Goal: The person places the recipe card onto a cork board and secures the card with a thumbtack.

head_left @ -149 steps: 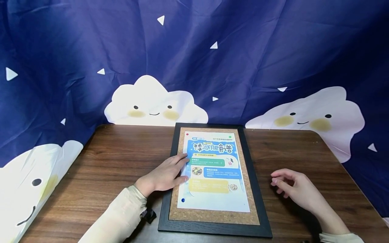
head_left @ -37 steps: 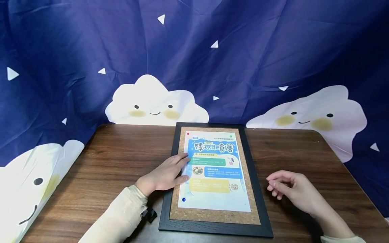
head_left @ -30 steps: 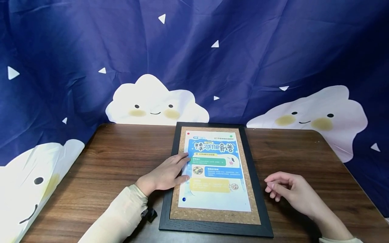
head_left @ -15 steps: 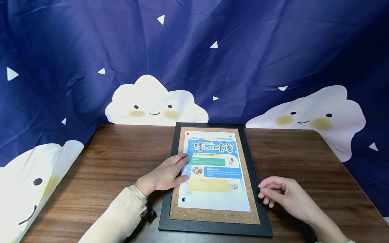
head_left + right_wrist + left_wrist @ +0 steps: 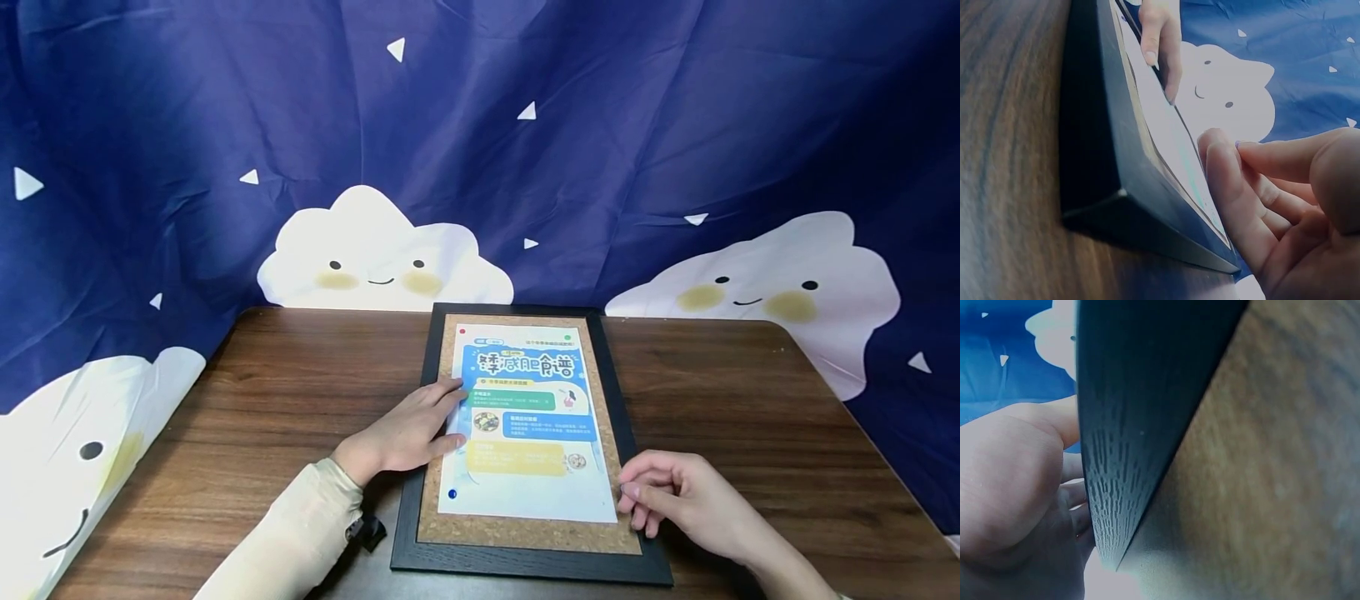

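Note:
A cork board in a black frame lies on the table. On its cork lies a printed poster with a red thumbtack, a green thumbtack and a blue thumbtack at three corners. My left hand rests over the frame's left side, fingertips touching the poster's left edge. My right hand is over the frame's right side, near the poster's lower right corner. Its thumb and index finger pinch a tiny purplish thumbtack, mostly hidden between the fingertips.
The brown wood-grain table extends to both sides of the board. Behind it hangs a blue curtain with smiling clouds and white triangles. A small black device sits at the left wrist.
My right hand has moved left and toward me, from beside the board to over its right side, near the poster's lower right corner. The left hand and board stay in place.

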Available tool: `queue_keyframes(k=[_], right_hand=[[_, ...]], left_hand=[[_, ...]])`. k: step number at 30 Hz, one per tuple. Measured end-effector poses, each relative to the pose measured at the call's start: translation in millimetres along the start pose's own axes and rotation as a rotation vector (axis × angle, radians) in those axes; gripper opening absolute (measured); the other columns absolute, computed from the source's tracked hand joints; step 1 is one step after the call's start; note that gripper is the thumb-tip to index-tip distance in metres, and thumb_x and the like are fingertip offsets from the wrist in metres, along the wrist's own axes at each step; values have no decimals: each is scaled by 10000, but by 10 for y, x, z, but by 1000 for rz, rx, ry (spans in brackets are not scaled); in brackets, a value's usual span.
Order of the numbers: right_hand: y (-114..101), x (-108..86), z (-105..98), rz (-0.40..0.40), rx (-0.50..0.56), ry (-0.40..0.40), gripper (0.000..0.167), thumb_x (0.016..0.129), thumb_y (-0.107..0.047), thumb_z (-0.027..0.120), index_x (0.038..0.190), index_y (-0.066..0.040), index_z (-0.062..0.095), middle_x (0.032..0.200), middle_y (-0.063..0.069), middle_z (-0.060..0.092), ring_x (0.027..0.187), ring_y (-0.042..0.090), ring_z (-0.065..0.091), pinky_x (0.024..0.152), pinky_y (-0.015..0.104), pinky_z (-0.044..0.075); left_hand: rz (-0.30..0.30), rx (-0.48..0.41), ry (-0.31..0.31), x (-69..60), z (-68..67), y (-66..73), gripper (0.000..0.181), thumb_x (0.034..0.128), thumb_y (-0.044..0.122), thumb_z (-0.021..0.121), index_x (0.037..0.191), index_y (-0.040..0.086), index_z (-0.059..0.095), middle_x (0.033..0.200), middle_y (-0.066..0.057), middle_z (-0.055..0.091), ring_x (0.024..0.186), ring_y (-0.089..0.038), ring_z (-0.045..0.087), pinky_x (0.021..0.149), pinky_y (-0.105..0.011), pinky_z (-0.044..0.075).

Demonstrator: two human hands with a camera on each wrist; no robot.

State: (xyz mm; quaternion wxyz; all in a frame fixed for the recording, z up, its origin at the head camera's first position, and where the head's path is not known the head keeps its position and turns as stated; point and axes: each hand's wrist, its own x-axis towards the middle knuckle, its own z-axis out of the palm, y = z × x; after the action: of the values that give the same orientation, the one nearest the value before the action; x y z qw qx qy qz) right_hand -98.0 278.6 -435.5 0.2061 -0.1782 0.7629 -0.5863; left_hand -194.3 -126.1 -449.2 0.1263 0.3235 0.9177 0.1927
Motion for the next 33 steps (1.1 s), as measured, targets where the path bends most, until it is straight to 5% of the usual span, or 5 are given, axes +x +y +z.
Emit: queue_keyframes(k=[6, 16, 33], right_hand=[[-4, 21, 46, 19, 96, -96, 221, 1096, -28, 580, 1184, 166, 639, 970, 221, 777, 770, 150, 770, 655, 381, 671], [47, 50, 96, 48, 192, -151, 218, 1099, 1, 555, 1160, 204, 607, 958, 142, 790, 776, 124, 769, 669, 336, 671], [-8, 170, 208, 198, 68, -101, 134, 1061, 13, 593, 1093, 117, 671, 902, 199, 768, 677, 139, 745, 598, 304, 646]], left_hand=[[1, -4, 6, -3, 1, -1, 703, 1118, 330, 611, 1661, -36, 352, 1773, -202, 272, 1655, -369, 270, 1328, -556, 281], [-2, 4, 6, -3, -1, 8, 707, 1114, 331, 619, 1661, -30, 356, 1771, -199, 276, 1650, -369, 278, 1324, -553, 288], [1, -1, 5, 2, 14, -13, 707, 1119, 339, 609, 1664, -31, 350, 1775, -198, 268, 1655, -371, 266, 1330, -554, 278]])
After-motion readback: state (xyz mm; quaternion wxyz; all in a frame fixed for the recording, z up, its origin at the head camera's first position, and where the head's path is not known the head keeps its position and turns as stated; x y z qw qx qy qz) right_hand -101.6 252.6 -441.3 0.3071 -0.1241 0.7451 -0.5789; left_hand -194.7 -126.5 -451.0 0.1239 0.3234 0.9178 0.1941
